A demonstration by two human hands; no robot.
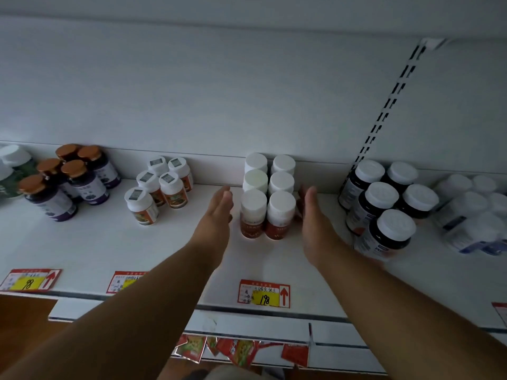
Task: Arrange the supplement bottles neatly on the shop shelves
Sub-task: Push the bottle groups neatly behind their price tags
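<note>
Bottles (pixel 269 196) sit dead center on the shelf (pixel 109 242), a block two wide and three deep, with its long axis running from 6 o'clock back to 12 toward the rear wall. White caps all round; the front pair show reddish-brown labels, the ones behind are mostly just caps from this angle.

Left hand (pixel 216 215) is at 9 o'clock of the block, right hand (pixel 315 223) at 3 o'clock. Both are flat with fingers straight, palms facing inward, holding nothing. Right one looks like it's touching or nearly touching the front right bottle; left has a sliver of gap. Honestly can't tell for sure on contact.

So the block lies straight between the palms, and my guess is the next bit is a squeeze inward to square up the rows. Right hand seems a touch nearer.

Other groups: brown-capped dark bottles (pixel 74 179) out at 9, small white ones (pixel 159 185) between, dark white-capped ones (pixel 384 201) at 3. Price tag (pixel 264 294) at 6 on the front edge.
</note>
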